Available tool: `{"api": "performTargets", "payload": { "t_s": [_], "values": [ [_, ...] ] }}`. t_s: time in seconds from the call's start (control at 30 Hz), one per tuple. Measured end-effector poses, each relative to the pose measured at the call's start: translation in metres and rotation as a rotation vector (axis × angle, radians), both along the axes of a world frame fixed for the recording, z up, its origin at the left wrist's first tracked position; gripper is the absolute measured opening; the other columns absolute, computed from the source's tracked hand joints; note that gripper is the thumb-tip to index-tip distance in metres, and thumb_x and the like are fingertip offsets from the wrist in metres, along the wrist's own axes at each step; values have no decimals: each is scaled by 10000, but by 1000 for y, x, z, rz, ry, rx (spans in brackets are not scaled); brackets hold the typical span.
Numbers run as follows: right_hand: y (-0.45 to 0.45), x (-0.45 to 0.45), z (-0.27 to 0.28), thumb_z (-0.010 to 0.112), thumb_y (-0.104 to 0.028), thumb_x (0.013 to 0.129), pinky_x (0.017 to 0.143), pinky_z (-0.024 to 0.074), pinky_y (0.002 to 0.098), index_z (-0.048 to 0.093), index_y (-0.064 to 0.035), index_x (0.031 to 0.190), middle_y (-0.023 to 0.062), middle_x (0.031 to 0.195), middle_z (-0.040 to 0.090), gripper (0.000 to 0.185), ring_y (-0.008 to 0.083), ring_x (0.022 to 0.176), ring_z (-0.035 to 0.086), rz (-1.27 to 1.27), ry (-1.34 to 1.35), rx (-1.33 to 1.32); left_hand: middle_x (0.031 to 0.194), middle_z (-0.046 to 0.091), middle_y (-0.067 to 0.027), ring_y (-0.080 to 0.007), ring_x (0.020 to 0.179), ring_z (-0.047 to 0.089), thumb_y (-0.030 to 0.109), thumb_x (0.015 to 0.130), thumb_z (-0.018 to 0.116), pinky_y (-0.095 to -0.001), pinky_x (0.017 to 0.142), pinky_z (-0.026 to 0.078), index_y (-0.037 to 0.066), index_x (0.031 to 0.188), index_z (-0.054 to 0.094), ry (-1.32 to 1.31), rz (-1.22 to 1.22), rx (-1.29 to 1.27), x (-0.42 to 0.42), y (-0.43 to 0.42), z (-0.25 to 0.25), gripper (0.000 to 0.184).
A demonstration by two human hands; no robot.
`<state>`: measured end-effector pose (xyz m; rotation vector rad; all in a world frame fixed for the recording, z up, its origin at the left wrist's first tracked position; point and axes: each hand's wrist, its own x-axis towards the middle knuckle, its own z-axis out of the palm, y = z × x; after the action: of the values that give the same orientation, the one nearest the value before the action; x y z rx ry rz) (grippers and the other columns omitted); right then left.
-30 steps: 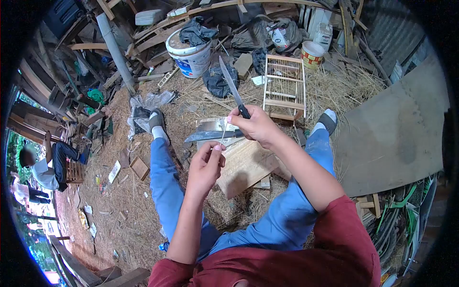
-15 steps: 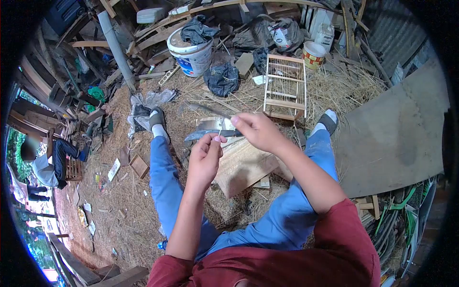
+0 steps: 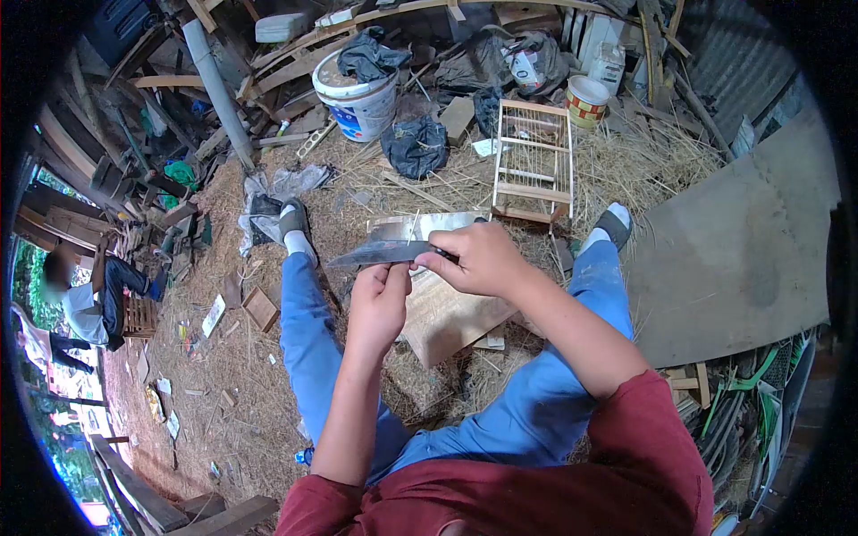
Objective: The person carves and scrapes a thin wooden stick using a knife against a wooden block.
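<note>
My right hand [image 3: 478, 257] is closed round the black handle of a knife [image 3: 380, 253], its broad blade pointing left. Just below the blade, my left hand [image 3: 380, 299] pinches a thin pale stick [image 3: 414, 226], whose upper end shows above the blade. The blade lies across the stick, close to the left fingertips; whether it touches them I cannot tell. Under both hands, between the legs, rests a wooden board [image 3: 456, 313]. Behind the knife lies a shiny flat piece [image 3: 429, 221], partly hidden by the right hand.
A small wooden slatted frame [image 3: 534, 161] stands ahead, near a white bucket [image 3: 357, 103] and a black plastic bag [image 3: 416, 147]. A large flat sheet [image 3: 733, 250] lies on the right. Another person [image 3: 94, 299] sits far left. Straw and shavings cover the ground.
My right hand has brought the knife down from above, so its blade now crosses the stick. My left hand has stayed nearly in place, moving slightly left and down.
</note>
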<state>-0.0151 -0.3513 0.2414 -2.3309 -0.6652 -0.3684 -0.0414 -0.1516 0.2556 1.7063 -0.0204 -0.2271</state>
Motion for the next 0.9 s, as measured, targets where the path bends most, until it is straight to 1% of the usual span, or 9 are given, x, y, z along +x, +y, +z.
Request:
{"api": "performTargets", "payload": {
  "t_s": [0.23,0.3,0.43,0.47,0.53,0.63,0.77,0.8,0.9],
  "values": [
    [-1,-3,1,592,-561,944,523,480,486,649,-115,765,141,600,631,484,380,572,638,-17,-36,-6,659,463,66,-26,570,366,174,1046,528,-253,495,282,35,909,632,48,17,60,-7,1,7,222],
    [-10,4,3,634,-498,938,518,454,472,642,-104,779,134,629,618,424,368,578,621,-92,-16,-48,656,437,74,-23,560,347,196,1061,523,-243,491,274,53,921,615,-41,43,-67,-4,0,7,220],
    [-46,35,2,613,-483,963,535,462,466,664,-93,809,147,636,617,423,367,585,627,-447,124,-23,662,422,78,-11,570,346,208,1072,509,-213,501,267,82,980,609,90,-12,-166,-11,6,33,185],
    [-45,35,0,613,-483,963,535,462,466,664,-93,809,147,636,617,423,367,585,627,-444,120,-25,665,429,76,-13,577,351,207,1074,504,-214,508,272,75,978,616,82,12,-148,-11,6,31,198],
    [-38,30,-4,585,-567,952,537,490,494,667,-114,773,163,591,614,494,396,580,633,-365,-18,98,666,433,74,-15,576,351,204,1073,505,-217,508,274,68,976,621,46,22,-134,-7,8,21,203],
    [-13,13,-6,577,-567,956,539,492,495,649,-100,773,170,596,613,507,402,584,634,-217,64,-8,669,443,69,-20,581,354,200,1070,511,-223,511,278,56,969,628,-8,29,-98,-3,6,14,212],
    [2,3,-5,582,-563,951,531,498,483,633,-103,762,140,610,634,500,380,580,646,-105,-57,-21,670,453,65,-25,599,366,203,1066,524,-228,523,279,43,959,632,-39,54,-50,-3,1,7,221],
    [2,1,-3,628,-477,952,492,463,462,594,-90,744,130,633,621,441,376,551,614,-83,-90,-29,670,453,65,-25,599,366,203,1066,524,-228,523,279,43,959,632,-40,54,-50,-3,1,7,221],
    [1,-1,4,626,-473,953,514,473,472,604,-86,753,139,624,618,436,376,576,628,-50,-49,-52,668,457,67,-22,604,369,207,1067,525,-230,525,280,37,962,638,-14,50,14,-5,-1,10,230]
  ]
}}
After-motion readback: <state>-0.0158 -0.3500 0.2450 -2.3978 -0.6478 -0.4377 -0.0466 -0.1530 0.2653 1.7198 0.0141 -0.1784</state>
